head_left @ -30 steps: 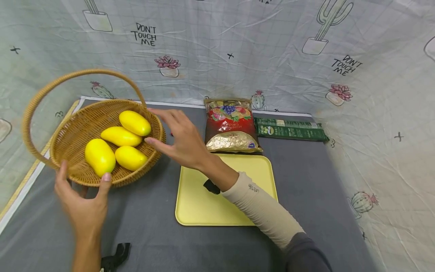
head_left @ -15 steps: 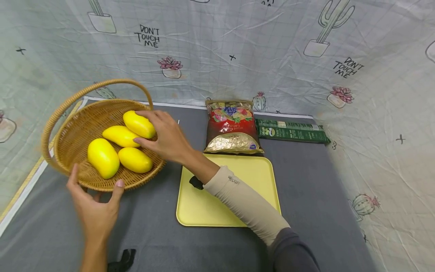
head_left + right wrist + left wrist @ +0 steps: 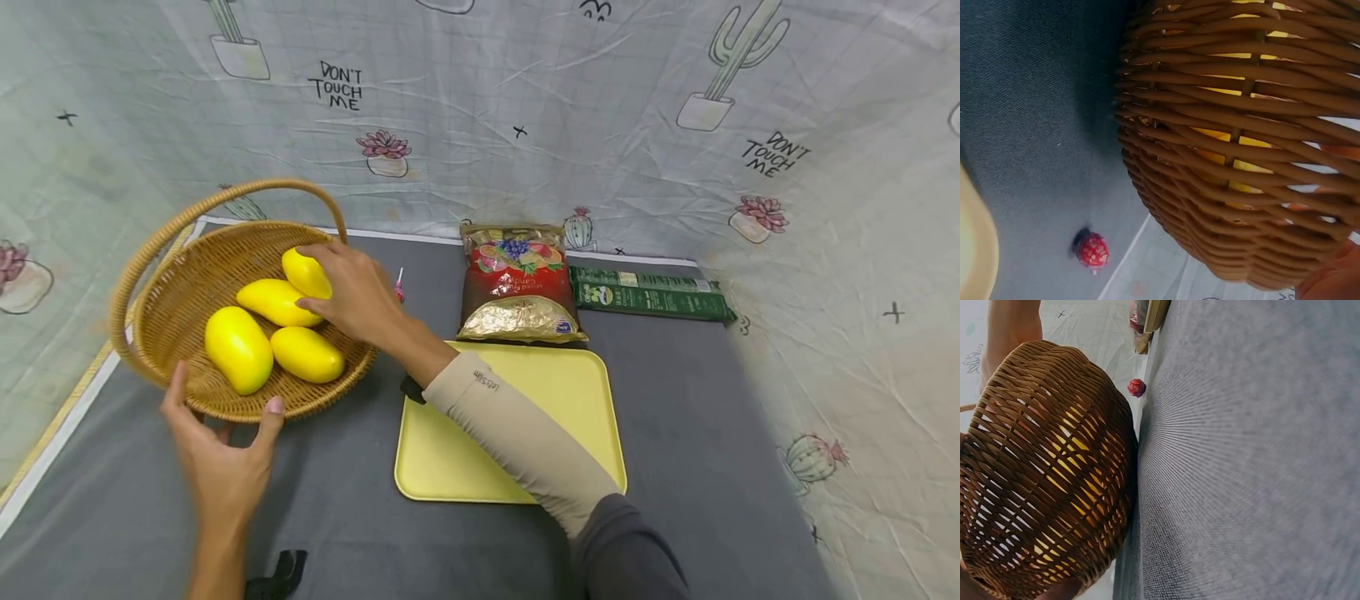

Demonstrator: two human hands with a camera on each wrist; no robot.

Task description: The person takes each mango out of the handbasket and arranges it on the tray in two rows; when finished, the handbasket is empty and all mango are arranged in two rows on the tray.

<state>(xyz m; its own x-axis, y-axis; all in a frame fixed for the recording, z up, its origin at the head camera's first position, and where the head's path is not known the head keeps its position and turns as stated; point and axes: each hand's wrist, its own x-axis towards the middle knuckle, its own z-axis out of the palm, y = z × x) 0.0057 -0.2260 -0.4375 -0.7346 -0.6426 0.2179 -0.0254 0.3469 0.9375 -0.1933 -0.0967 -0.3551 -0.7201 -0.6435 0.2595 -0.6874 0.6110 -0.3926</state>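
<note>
In the head view a wicker basket (image 3: 176, 275) with an arched handle stands on the left and holds several yellow mangoes. My left hand (image 3: 223, 467) grips its near side, thumb at the rim. The right hand (image 3: 356, 292) reaches over the right rim, its fingers and thumb around the back mango (image 3: 303, 271), which it partly covers. Two of the other mangoes, a plump one (image 3: 238, 350) and a slimmer one (image 3: 307, 354), lie toward the front. Both wrist views show the outer weave (image 3: 1054, 469) of the basket, yellow fruit glimpsed through the gaps.
A yellow tray (image 3: 450, 450) lies right of the basket, under the right forearm. Behind it are a red and gold candy bag (image 3: 517, 283) and a long green packet (image 3: 652, 293). A red-wrapped lollipop (image 3: 1093, 251) lies beyond the basket. A printed cloth (image 3: 465, 108) hangs behind.
The right hand has gone from the basket's right rim in over it and taken hold of the back mango. The basket and the left hand have shifted a little to the right.
</note>
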